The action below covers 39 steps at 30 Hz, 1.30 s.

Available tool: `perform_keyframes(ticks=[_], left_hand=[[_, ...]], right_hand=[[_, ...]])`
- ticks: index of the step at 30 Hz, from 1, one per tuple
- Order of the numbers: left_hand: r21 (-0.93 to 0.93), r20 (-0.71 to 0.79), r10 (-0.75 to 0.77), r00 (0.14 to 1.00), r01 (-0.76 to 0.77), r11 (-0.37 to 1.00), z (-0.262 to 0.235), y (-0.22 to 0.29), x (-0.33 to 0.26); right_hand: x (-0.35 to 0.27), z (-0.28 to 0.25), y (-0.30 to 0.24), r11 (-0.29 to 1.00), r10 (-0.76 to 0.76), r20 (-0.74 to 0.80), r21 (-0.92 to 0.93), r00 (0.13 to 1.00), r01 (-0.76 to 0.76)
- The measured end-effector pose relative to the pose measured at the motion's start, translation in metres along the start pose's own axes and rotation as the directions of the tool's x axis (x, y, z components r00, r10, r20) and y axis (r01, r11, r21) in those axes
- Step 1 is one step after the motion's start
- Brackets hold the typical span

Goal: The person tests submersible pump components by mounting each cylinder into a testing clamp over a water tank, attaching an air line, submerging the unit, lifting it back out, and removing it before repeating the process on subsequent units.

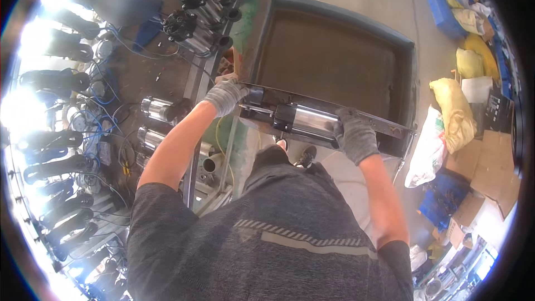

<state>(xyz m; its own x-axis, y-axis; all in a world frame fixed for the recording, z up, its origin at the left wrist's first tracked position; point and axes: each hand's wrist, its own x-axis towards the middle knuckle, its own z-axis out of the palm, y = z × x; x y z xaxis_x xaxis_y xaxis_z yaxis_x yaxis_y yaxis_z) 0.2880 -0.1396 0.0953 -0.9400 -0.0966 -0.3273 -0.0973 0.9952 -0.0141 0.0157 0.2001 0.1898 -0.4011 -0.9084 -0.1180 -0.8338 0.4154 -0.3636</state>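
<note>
In front of me a silver motor (315, 120) with black end parts lies sideways in a narrow black metal trough. A thin bright shaft (259, 110) sticks out of its left end. My right hand (358, 135), in a grey glove, is closed over the motor's right end. My left hand (225, 96), also gloved in grey, is closed at the trough's left end, beside a dark block (255, 95). Its fingertips are partly hidden, so what they grip is unclear. A thin wooden stick (237, 62) stands just beyond that hand.
Behind the trough is a wide tank (334, 58) with brownish contents and a dark rim. Several silver-and-black motors (195, 30) stand at the far left; others (156, 109) lie on the left. Yellow sacks (456, 112), a white sack (427, 150) and cardboard (490, 164) lie at the right.
</note>
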Motion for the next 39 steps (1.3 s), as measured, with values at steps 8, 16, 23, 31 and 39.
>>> perform_keyframes(ticks=[8, 16, 23, 31, 39], left_hand=[[-0.287, 0.119, -0.014, 0.993, 0.048, 0.957, -0.025, -0.015, -0.036], [-0.492, -0.099, -0.186, 0.978, 0.114, 0.863, -0.055, -0.015, -0.037], [-0.388, -0.134, -0.293, 0.947, 0.223, 0.894, -0.029, 0.031, 0.080], [-0.628, 0.039, -0.676, 0.735, 0.545, 0.556, -0.016, 0.032, 0.118], [-0.511, 0.143, -0.672, 0.727, 0.636, 0.578, -0.025, 0.035, 0.126]], right_hand=[[0.028, -0.033, 0.025, 0.977, 0.071, 0.264, 0.177, 0.962, -0.120], [0.054, -0.124, 0.064, 0.940, 0.326, 0.156, 0.057, 0.932, -0.338], [0.137, -0.049, 0.091, 0.876, 0.416, 0.207, -0.351, 0.886, -0.329], [0.183, 0.045, 0.132, 0.900, 0.359, 0.169, -0.324, 0.918, -0.292], [0.209, 0.101, 0.142, 0.904, 0.387, 0.147, -0.257, 0.910, -0.343]])
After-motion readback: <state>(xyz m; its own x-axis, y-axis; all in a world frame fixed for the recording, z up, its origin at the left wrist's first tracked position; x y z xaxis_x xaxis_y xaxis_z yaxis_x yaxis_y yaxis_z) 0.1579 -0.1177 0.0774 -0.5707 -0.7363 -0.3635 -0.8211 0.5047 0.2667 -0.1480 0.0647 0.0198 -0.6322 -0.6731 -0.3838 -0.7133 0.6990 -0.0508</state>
